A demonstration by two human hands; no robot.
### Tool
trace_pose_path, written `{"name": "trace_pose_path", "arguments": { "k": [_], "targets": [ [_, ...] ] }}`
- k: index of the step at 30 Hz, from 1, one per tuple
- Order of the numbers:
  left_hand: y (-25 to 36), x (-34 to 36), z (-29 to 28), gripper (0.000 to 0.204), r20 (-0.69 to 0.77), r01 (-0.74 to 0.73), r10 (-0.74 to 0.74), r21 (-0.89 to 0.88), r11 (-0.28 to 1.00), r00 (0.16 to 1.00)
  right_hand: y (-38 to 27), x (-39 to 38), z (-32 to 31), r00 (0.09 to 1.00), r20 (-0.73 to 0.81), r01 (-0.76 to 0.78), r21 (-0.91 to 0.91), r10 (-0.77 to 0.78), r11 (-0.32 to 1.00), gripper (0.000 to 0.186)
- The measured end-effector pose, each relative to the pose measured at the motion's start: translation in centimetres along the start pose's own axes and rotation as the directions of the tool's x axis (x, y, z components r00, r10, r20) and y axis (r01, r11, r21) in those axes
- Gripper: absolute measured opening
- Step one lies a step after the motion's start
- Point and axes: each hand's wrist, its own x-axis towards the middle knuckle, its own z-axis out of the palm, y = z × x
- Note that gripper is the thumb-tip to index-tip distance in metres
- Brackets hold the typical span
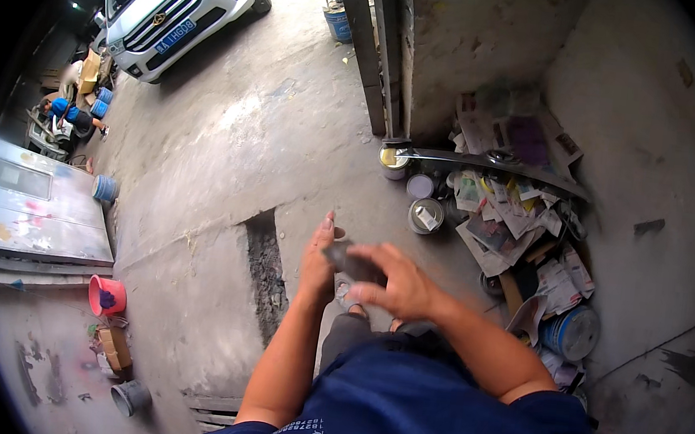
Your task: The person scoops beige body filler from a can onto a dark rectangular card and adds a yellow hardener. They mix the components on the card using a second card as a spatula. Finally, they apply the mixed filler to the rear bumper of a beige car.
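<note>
Head cam: R hand [404,284] w/ dark obj. [350,263], L hand [320,263] near.

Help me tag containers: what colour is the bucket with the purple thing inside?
The bucket is pinkish red; it shows best in the head view.

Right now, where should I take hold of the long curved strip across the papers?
Probably mid-length, from above on the near side: the curved strip is long, lies uncovered over the paper pile, and its left end reaches over the yellow-topped can, so a central hold should balance it.
</note>
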Motion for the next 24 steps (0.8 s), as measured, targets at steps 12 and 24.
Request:
{"name": "trace_pose_path", "arguments": {
  "k": [12,24],
  "targets": [
    [2.1,8.8,-3.6,0.059,0.048,-0.435,0.559,0.684,0.586,0.828,4.6,8.1,2.0,0.957,-0.251,-0.164,-0.055,0.145,0.985,0.061],
    [-1.1,22.9,-12.1,0.045,-0.016,0.006,-0.007,-0.019,1.0,1.0,10.4,16.3,1.8,0.801,-0.449,0.175,0.809,0.397,0.561,0.065]
  ]
}}
